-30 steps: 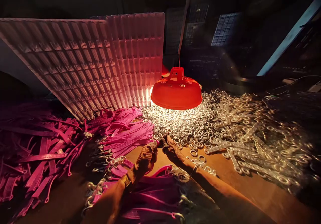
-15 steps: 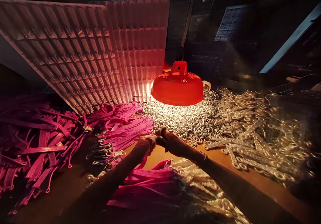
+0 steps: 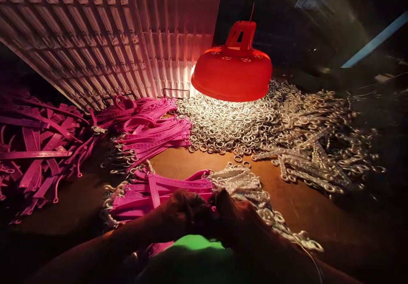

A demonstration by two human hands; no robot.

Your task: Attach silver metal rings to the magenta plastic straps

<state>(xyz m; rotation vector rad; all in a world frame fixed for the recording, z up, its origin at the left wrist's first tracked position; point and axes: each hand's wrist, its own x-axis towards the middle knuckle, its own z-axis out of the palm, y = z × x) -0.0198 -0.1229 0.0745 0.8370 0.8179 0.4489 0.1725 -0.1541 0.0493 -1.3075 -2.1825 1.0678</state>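
My left hand (image 3: 184, 211) and my right hand (image 3: 236, 221) are close together low in the view, fingertips almost touching, both in deep shadow. Their fingers look curled, but what they pinch is too dark to make out. They hover over a heap of pink straps (image 3: 165, 190) with metal clips on the ends. A bundle of silver chain pieces (image 3: 237, 178) lies just beyond my right hand. Farther back, a wide pile of loose metal rings (image 3: 229, 125) shines under a red hanging lamp (image 3: 232, 69).
More pink straps (image 3: 38, 148) spread over the left side of the brown table (image 3: 197, 158). Silver chains (image 3: 318, 144) cover the right. A ribbed white tray (image 3: 105, 37) leans at the back left. Something green (image 3: 197, 242) shows beneath my hands.
My hands have drawn back from the edge of the ring pile toward my body, over the near strap heap. The view has tilted down, so the lamp now sits higher and larger.
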